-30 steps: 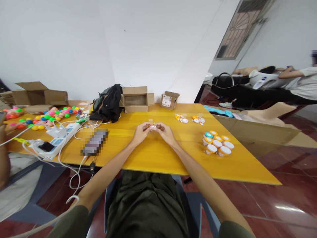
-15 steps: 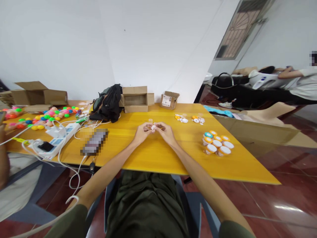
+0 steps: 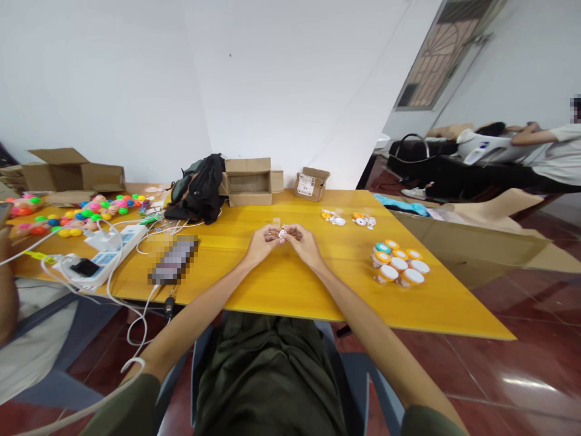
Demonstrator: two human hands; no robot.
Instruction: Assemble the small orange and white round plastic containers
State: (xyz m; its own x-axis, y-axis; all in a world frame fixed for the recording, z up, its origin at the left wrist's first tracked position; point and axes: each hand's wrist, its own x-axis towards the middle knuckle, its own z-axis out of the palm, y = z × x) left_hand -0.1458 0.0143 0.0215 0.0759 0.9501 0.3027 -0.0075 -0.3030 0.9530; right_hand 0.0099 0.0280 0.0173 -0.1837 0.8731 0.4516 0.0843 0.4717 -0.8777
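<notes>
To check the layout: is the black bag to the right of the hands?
No, the black bag lies left of both hands.

White walls [image 3: 113,79]; glossy red tile floor [image 3: 521,375]; yellow table [image 3: 290,284]; barred window [image 3: 436,54] upper right; low black bench [image 3: 454,169] beyond; daylight.

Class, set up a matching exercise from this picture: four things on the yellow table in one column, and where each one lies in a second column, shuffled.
Things
1. small white part
2. cluster of capped jars
3. black bag
4. coloured balls

Places
A. far left end of the table
B. pinched between the fingertips of the left hand and right hand
C. to the right of the hands, near the table's right edge
D. at the back, just left of an open cardboard box

Pairs: 1-B, 2-C, 3-D, 4-A
</notes>
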